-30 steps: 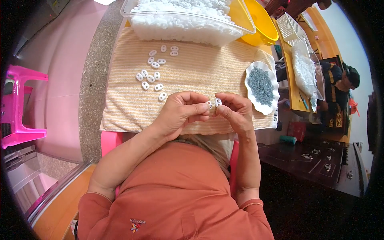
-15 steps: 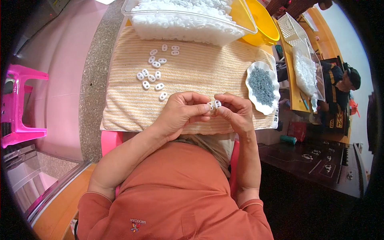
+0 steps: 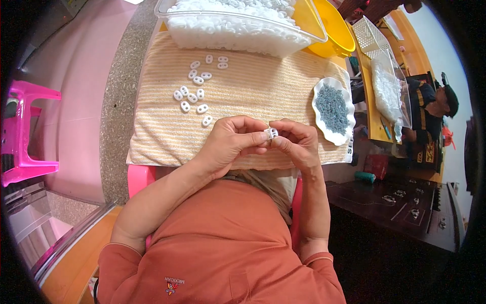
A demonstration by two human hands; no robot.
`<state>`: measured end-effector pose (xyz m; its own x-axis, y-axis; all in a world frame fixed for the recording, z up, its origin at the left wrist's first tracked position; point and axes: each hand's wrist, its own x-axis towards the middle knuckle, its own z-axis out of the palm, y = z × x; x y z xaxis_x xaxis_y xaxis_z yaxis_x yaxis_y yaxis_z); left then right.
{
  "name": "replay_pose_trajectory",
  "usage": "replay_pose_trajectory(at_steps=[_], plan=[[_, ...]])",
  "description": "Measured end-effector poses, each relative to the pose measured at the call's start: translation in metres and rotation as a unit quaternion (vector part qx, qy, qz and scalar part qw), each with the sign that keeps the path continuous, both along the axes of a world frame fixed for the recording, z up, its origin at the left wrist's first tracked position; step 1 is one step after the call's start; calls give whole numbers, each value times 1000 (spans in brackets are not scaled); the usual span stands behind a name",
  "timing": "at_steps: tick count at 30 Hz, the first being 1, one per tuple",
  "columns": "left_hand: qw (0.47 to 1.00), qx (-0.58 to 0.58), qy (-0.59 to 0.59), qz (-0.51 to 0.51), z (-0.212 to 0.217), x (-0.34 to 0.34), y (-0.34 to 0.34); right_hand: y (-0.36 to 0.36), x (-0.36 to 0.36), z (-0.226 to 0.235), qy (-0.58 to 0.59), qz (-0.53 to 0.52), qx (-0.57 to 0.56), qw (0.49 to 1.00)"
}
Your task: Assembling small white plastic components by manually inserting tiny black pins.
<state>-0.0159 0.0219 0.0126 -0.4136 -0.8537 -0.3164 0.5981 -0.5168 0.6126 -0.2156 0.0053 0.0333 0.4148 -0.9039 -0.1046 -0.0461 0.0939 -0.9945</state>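
Nearby lie loose white pieces and a scalloped dish, while left grip and right grip pinch white parts.

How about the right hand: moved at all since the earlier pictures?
Yes, slightly left: the right hand is farther from the scalloped dish and nearer the left hand.

The left forearm slants far and rightward; the right forearm runs nearly straight toward the far side. The left hand and right hand face each other, thumb and forefinger of each pinched, fingertips close together.
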Motion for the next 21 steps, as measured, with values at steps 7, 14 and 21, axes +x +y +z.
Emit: replay_pose_trajectory(at_steps=[7,14,21], plan=[[1000,3,5,-2,-1,0,0,-1,-2,-6,-22,-5,9,1000],[1000,9,10,-5,0,1,-1,1,1,-10,-82,-21,60,995],[1000,13,20,-8,2,1,-1,0,0,-14,-103,-21,65,992]])
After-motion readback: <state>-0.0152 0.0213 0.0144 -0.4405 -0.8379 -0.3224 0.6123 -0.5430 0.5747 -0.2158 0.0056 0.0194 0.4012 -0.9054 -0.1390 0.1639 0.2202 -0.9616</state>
